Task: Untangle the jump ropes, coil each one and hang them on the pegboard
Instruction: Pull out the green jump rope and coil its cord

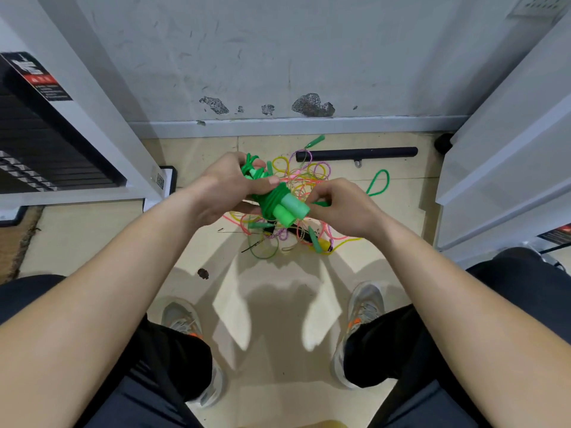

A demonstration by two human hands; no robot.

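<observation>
Shoes (182,319) on tiled floor (92,230) (wall (278,57) scuffed); both hands (222,186) (340,208) grip green rope (272,200).

No wording legible anywhere. Black label (37,77) on white machine frame (102,97), left: white logo at top, red strip with small warning symbols beneath, then several lines of fine white print, all too small to read. QR code sticker (159,180) low on same frame, near its foot; code pattern visible, no caption readable. Second black-and-red label (556,234) at right edge, partly cut off, text blurred. Printed sheet (537,6) on wall (278,57), top right: dark marks in rows, unreadable
</observation>
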